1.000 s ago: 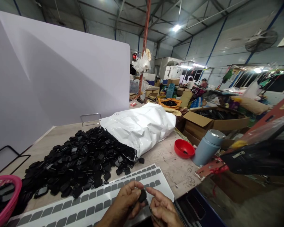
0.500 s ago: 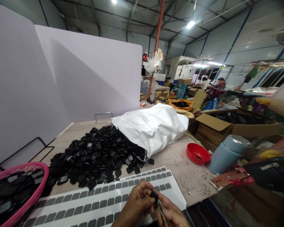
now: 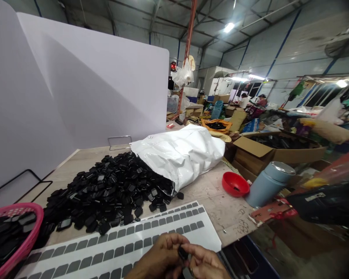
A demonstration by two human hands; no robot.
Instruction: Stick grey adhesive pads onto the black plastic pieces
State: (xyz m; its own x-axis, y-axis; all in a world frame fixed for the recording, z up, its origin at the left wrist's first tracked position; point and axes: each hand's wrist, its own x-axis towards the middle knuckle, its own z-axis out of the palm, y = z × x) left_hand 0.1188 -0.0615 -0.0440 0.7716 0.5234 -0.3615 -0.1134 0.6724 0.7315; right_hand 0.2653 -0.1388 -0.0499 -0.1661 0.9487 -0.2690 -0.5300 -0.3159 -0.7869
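My left hand [image 3: 159,256] pinches a small black square plastic piece [image 3: 182,253] between thumb and fingers, low in the middle of the view. The right hand [image 3: 207,262] meets it from the other side, index fingertip at the piece's edge and the other fingers curled. A thin tool sits in that right hand, mostly hidden by the fingers now. Under and behind both hands lies a white sheet [image 3: 213,233] with rows of grey rounded-square stickers. Beyond it spreads a heap of similar black pieces [image 3: 104,190], spilling from a white plastic bag [image 3: 186,155].
A pink basket [image 3: 38,228] of black pieces stands at the left. On the right are a red bowl [image 3: 235,184], a blue-grey flask [image 3: 267,188] and an open cardboard box [image 3: 279,155]. White partition boards [image 3: 104,85] rise behind. Two people sit far off.
The camera view has shifted slightly to the right. My right index finger has come onto the black piece, and the thin tool has swung down, mostly out of sight.
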